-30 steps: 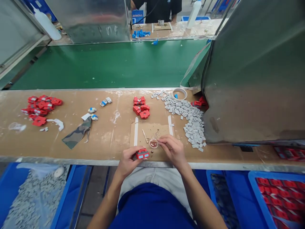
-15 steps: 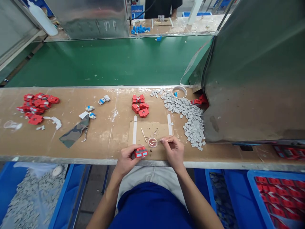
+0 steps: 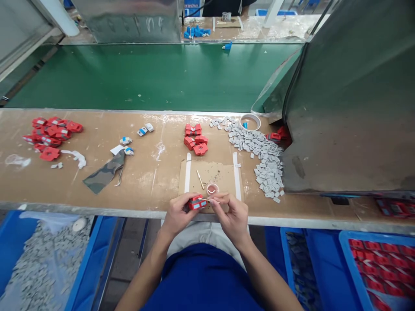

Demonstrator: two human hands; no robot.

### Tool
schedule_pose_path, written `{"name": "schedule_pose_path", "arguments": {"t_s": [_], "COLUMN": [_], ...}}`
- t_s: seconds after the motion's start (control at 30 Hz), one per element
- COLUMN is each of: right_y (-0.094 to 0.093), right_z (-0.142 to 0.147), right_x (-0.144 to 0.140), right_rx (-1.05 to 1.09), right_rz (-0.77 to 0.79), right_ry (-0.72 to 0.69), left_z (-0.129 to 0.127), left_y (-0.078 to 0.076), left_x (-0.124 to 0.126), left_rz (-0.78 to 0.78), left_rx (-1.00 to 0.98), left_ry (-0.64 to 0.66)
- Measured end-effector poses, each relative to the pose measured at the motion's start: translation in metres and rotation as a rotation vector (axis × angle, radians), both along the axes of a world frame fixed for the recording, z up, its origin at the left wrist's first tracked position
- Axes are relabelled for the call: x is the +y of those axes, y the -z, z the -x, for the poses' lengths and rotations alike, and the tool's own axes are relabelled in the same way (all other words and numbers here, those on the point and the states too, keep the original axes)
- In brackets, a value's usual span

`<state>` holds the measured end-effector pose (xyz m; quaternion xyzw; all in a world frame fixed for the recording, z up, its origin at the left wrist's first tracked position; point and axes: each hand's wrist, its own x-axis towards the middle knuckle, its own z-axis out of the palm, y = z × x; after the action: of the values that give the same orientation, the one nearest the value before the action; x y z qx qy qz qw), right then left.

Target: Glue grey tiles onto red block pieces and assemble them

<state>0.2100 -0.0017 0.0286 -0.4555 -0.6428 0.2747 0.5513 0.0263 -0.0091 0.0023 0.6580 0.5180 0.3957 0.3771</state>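
A small red part [image 3: 196, 202] with pale blue patches on its face is held at the near edge of the workbench [image 3: 142, 181], over the front of a cardboard mat [image 3: 210, 172]. It is gripped by the fingers of the left hand [image 3: 177, 214], which is closed around its left end. A thin stick [image 3: 210, 200] is pinched between thumb and fingertips of the right hand [image 3: 232, 216], and its tip is laid against the right side of the red part. Just beyond the two hands, a small round dish [image 3: 212, 188] with a reddish inside is seen on the mat, and a second pale stick [image 3: 200, 178] lies to its left. The mat is edged left and right by white strips [image 3: 187, 172]. Farther back, a cluster of red parts [image 3: 194, 139] is found, and to its right a spread heap of small grey pieces [image 3: 262, 155] runs toward a roll of tape [image 3: 250, 122] and a metal housing [image 3: 353, 108]. At the far left of the bench another pile of red parts [image 3: 52, 136] is seen, with a camouflage scrap of cloth [image 3: 105, 172] between it and the mat. Behind the bench a green conveyor belt [image 3: 145, 77] is visible; below it, blue bins [image 3: 376, 268] are set
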Motion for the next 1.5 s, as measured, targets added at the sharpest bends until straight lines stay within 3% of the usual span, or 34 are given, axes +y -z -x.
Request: {"name": "schedule_pose_path", "arguments": {"t_s": [0.73, 1.0, 1.13, 1.27, 1.5], "right_y": [-0.001, -0.004, -0.006, 0.001, 0.021], "right_z": [0.005, 0.005, -0.007, -0.019, -0.016], "right_x": [0.007, 0.007, 0.006, 0.009, 0.011], "right_rx": [-0.164, -0.137, -0.109, -0.156, -0.287], "right_rz": [-0.124, -0.102, -0.062, -0.058, 0.037], "right_ry": [-0.005, -0.050, 0.022, 0.105, 0.074], "left_z": [0.000, 0.000, 0.002, 0.003, 0.005], "left_y": [0.003, 0.001, 0.000, 0.001, 0.001], "left_x": [0.000, 0.000, 0.000, 0.000, 0.001], "left_rz": [-0.067, -0.041, -0.002, 0.034, 0.075], "left_rx": [0.000, -0.014, -0.018, -0.026, -0.043], "left_ry": [-0.003, -0.002, 0.013, 0.004, -0.009]}}
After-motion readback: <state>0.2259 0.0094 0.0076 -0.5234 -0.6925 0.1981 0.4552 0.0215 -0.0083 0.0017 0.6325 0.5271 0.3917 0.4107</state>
